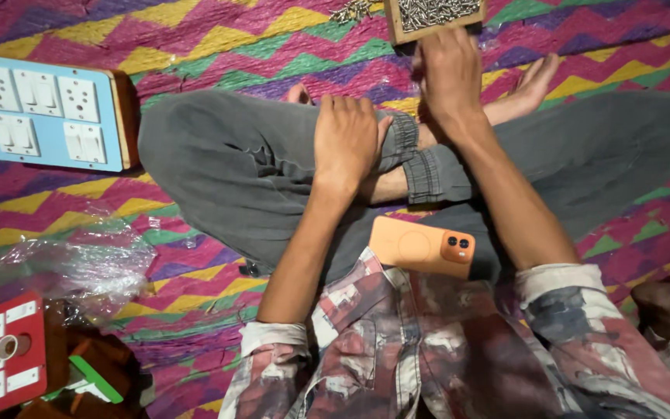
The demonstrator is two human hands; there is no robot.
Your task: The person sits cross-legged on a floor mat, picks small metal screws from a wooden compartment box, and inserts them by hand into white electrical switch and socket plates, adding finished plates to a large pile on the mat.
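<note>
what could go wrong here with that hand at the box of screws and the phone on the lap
The wooden box of screws sits at the mat's far edge, and the right hand reaches right at it; a nudge might tip it and add to the loose screws already on the mat, near the bare foot. The orange phone lies unsecured on the lap and may slide off if the legs shift.

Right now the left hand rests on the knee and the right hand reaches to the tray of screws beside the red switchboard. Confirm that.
Wrong on one point: in the head view, the left hand rests on the knee and the right hand reaches the tray of screws, but the red switchboard lies far off, near the left elbow.
</note>
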